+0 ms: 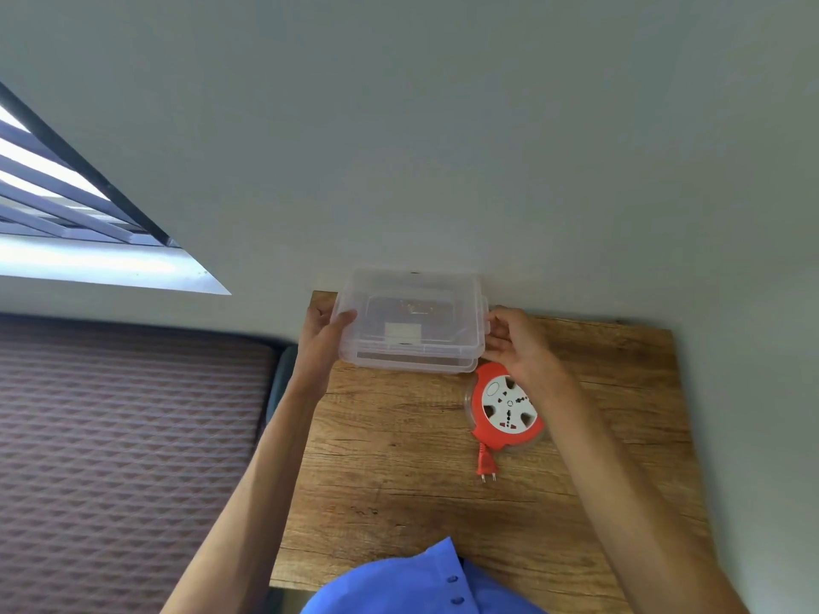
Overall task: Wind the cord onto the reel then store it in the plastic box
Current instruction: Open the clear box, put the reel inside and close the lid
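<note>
A clear plastic box (410, 321) with its lid on stands at the far edge of the wooden table (399, 458), against the wall. My left hand (321, 334) grips its left side, thumb on the lid. My right hand (516, 341) holds the clasp on its right side. The orange reel (505, 407) with a white socket face lies flat on the table just in front of the box's right corner, under my right wrist. The cord looks wound in; only its orange plug (486, 465) sticks out toward me.
A grey wall rises right behind the table. A patterned mattress (124, 436) lies to the left, below a barred window (66, 192). My blue shirt (421, 582) shows at the near table edge.
</note>
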